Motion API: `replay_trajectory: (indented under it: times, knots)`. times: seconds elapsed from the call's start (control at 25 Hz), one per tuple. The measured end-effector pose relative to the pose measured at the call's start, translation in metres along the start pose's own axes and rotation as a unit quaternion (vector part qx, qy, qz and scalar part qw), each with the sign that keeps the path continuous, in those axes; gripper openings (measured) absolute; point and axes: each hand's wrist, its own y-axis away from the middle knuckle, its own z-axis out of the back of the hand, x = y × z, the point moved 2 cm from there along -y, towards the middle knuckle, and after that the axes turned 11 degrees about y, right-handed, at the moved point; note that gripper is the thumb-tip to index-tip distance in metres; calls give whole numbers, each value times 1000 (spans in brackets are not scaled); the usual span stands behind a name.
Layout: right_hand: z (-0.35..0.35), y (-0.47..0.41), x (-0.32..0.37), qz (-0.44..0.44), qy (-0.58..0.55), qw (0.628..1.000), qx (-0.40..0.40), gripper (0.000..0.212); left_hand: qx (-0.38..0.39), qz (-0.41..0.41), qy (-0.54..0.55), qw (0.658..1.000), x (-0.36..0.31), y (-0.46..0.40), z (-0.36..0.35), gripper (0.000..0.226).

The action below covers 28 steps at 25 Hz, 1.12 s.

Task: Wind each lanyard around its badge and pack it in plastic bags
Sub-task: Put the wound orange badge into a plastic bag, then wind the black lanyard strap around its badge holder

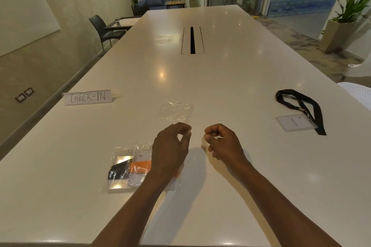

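A black lanyard (301, 104) lies loose on the white table at the right, clipped to a white badge (294, 123). An empty clear plastic bag (174, 110) lies flat just beyond my hands. At the left sit two packed bags, one holding a badge wound in black (118, 170), the other a badge wound in orange (139, 166). My left hand (172, 146) hovers beside the orange pack, fingers curled with thumb and forefinger pinched. My right hand (220, 140) is curled the same way a little to the right. Nothing shows in either hand.
A folded paper sign reading CHECK-IN (88, 97) stands at the left of the table (220, 86). A cable slot (192, 40) runs down the table's middle, farther off. A black chair (104, 30) stands at the left; white chairs (359, 90) stand at the right edge.
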Motion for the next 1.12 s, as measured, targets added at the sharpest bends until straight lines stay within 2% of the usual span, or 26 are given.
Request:
replay_trajectory:
  times: [0.12,0.2,0.28,0.44,0.6,0.72,0.8,0.92,1.0,1.12]
  knots:
    - [33,-8,-15,1,31,998,-51,12,83,10,28,996,-10,4,-41,14]
    - [57,-9,-29,-8,84,992,-97,16,161,21,49,986,-16,14,-75,13]
    - [84,-8,-42,-10,131,983,-130,20,203,19,58,977,-23,23,-106,13]
    - [132,-8,-66,4,198,964,-177,25,182,-9,52,982,-40,22,-153,14]
    - [175,-11,-86,33,244,939,-240,23,166,-56,-6,985,-58,17,-197,16]
    - [215,-19,-98,32,313,894,-318,26,202,-127,-68,969,-70,9,-229,31]
    - [236,-29,-109,-12,363,862,-353,31,218,-161,-95,958,-77,-1,-248,45]
    - [246,-43,-119,-125,372,853,-345,30,236,-145,-100,956,-85,-19,-275,68]
    - [242,-48,-121,-110,420,845,-311,26,234,-127,-129,955,-89,-32,-291,78]
    - [238,-49,-124,-76,485,829,-267,23,217,-130,-154,955,-89,-46,-304,70]
